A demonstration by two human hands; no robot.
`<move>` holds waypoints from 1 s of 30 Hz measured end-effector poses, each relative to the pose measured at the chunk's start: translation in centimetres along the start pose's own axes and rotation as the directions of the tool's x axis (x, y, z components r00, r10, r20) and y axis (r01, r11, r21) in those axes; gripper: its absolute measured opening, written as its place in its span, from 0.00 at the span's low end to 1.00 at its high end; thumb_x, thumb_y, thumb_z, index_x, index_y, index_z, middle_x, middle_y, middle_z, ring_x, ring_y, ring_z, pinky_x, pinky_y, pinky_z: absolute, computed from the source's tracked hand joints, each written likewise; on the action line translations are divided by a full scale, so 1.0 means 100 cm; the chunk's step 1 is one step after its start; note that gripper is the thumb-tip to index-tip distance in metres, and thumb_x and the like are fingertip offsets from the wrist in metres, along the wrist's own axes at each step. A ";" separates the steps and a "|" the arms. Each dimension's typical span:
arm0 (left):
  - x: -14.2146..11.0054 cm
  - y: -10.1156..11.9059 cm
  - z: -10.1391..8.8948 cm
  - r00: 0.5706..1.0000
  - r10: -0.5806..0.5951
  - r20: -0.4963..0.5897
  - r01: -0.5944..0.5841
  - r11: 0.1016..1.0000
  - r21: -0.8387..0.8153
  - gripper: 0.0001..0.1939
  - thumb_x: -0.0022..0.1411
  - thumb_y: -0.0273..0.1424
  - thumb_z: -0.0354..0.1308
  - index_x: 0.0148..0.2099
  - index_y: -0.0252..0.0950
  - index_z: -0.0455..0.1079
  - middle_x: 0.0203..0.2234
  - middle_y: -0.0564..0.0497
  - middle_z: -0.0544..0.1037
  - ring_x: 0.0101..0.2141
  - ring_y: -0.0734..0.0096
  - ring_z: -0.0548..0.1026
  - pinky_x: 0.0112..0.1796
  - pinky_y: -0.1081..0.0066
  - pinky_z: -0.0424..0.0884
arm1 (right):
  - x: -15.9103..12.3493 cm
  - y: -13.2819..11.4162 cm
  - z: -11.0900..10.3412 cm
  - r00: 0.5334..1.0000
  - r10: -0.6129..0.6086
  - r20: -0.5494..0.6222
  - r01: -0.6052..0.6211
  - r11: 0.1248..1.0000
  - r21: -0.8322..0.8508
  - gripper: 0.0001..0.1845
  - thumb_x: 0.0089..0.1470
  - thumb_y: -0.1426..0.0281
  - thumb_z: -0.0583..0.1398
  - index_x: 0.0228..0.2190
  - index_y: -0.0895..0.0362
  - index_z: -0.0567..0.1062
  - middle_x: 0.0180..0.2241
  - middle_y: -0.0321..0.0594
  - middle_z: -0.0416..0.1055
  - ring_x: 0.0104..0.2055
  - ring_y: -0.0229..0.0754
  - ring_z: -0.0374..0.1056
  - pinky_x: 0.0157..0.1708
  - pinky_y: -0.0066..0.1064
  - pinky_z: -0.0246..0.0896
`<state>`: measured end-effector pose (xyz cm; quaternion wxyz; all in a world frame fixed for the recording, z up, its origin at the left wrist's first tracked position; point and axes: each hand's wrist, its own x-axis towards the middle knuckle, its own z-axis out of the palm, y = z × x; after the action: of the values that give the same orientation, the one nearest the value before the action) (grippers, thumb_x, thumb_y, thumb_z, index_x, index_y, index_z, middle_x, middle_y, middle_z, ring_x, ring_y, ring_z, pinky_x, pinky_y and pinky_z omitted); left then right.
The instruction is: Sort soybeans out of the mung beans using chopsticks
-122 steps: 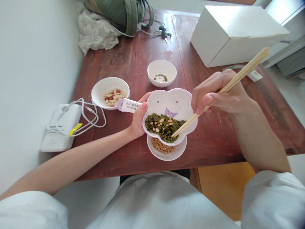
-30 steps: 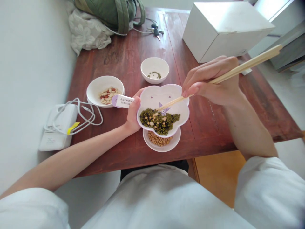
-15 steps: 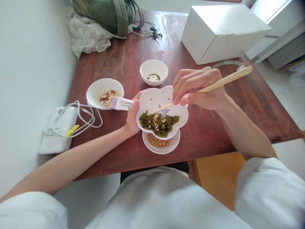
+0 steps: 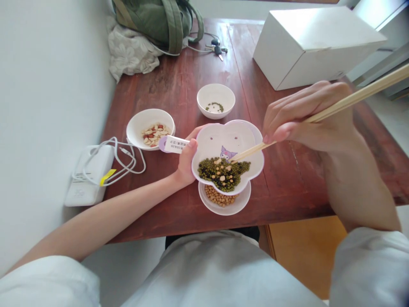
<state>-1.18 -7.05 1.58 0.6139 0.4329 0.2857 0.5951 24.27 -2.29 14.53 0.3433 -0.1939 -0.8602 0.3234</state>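
My left hand (image 4: 187, 164) grips a white flower-shaped bowl (image 4: 246, 133) with a purple rim and a cartoon figure inside. The bowl is tilted, and green beans (image 4: 211, 171) mixed with dark beans and pale nut pieces lie along its lower side. A label (image 4: 175, 145) on a purple-tipped tab sticks out left by my thumb. My right hand (image 4: 306, 115) is closed around wooden chopsticks (image 4: 351, 99), whose tips meet the bean pile near the figure. Partly hidden under the flower bowl is a white bowl (image 4: 234, 209) of yellow soybeans (image 4: 219, 197).
A white bowl of peanuts (image 4: 131, 128) stands left; another bowl (image 4: 231, 100) with a few green beans stands behind. Farther off are a large white box (image 4: 281, 55), keys (image 4: 218, 49) and a green bag (image 4: 150, 25). A white device with cable (image 4: 84, 194) lies by the wall.
My right hand has drawn back to the right with the chopsticks, their tips shifting from the pile's left part toward its middle. The whole view has moved slightly.
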 end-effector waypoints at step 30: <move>0.001 0.000 -0.003 0.999 -0.053 -0.007 0.053 0.998 0.039 0.33 0.61 0.63 0.61 0.55 0.46 0.82 0.52 0.41 0.88 0.65 0.30 0.79 0.56 0.41 0.83 | 0.000 0.003 0.004 0.975 0.004 0.224 -0.056 0.972 0.227 0.24 0.66 0.56 0.71 0.26 0.62 0.84 0.24 0.42 0.81 0.24 0.34 0.74 0.25 0.24 0.63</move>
<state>-1.44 -6.87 1.44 0.6201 0.4354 0.3104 0.5741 23.97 -2.25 14.13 0.2603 -0.1282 -0.8464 0.4465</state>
